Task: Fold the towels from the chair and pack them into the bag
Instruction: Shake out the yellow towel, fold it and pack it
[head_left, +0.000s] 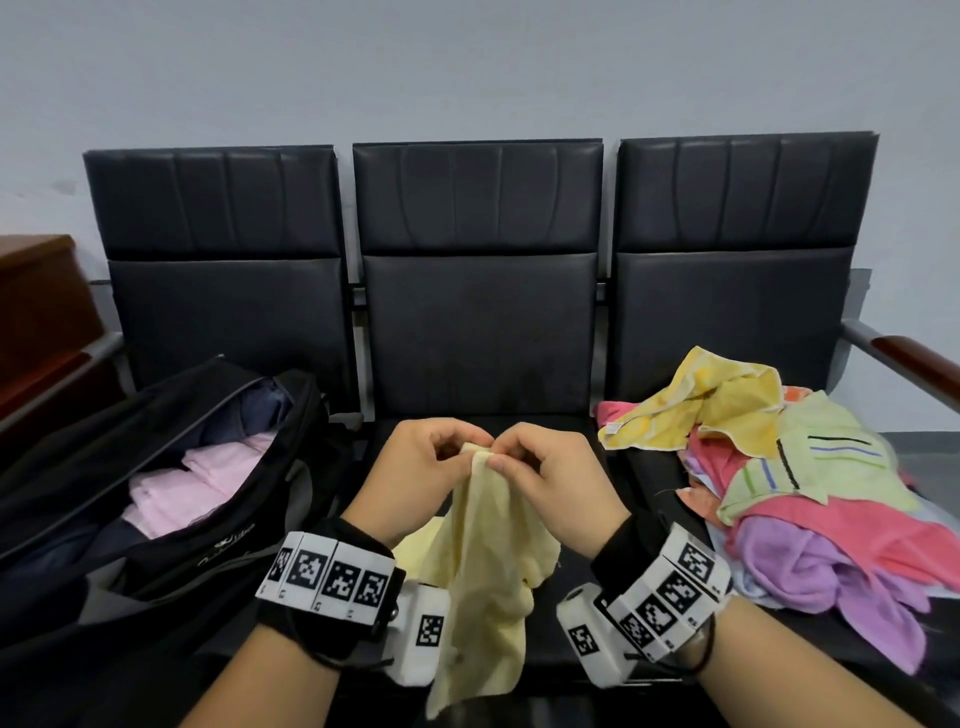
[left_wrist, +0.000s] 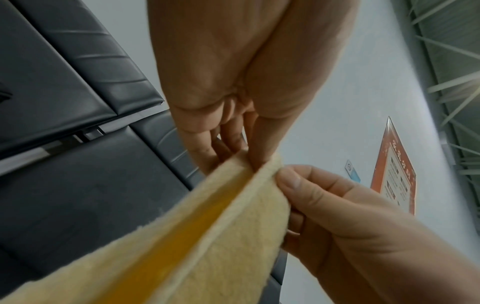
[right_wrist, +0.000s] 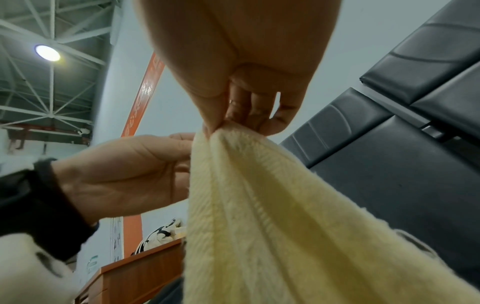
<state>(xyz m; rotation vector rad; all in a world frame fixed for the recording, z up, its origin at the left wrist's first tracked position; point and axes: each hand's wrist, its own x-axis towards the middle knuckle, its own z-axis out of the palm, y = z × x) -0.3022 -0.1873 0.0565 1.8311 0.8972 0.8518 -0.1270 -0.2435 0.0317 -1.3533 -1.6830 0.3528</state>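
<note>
A pale yellow fleecy towel (head_left: 483, 561) hangs at the lower centre of the head view, held up by its top edge over the middle black padded seat (head_left: 478, 332). The left hand (head_left: 415, 467) pinches that edge between thumb and curled fingers, and the right hand (head_left: 550, 467) pinches it right beside, the two hands' fingertips almost touching. In the left wrist view the towel (left_wrist: 197, 236) runs from the fingers down to the lower left; in the right wrist view it (right_wrist: 259, 216) drapes to the lower right.

At the left of the head view, one open black fabric bag (head_left: 171, 467) lies on the left seat, with folded pink towels (head_left: 197, 483) inside; their number cannot be told. On the right seat lies one loose heap of coloured towels (head_left: 789, 483), yellow, pink, pale green and purple among them. There are three seats in the row.
</note>
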